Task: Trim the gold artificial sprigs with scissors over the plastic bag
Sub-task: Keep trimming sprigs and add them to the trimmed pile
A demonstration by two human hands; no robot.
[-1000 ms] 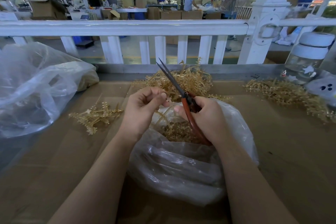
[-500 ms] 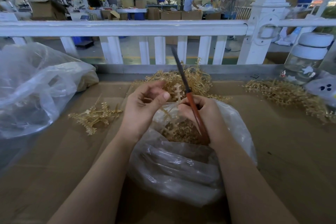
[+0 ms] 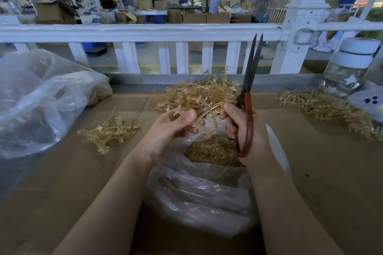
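Observation:
My left hand (image 3: 170,130) pinches one end of a gold sprig (image 3: 204,112) that arches across to my right hand (image 3: 246,128). The right hand grips red-handled scissors (image 3: 247,109) with their dark blades pointing up and nearly closed, and its fingertips also touch the sprig's other end. Both hands hover over a clear plastic bag (image 3: 203,192) whose mouth shows a heap of gold trimmings (image 3: 211,151). A pile of gold sprigs (image 3: 194,93) lies just beyond the hands.
A small cluster of sprigs (image 3: 107,132) lies left on the cardboard-covered table (image 3: 62,192). Another pile of sprigs (image 3: 327,109) spreads at the right. A big crumpled clear bag (image 3: 41,99) sits far left, a glass jar (image 3: 350,68) far right. A white fence (image 3: 145,31) borders the table's back.
The scissors swung from leaning left to pointing almost straight up and their blades came nearly together. A sprig now arches between both hands, lifted above the bag.

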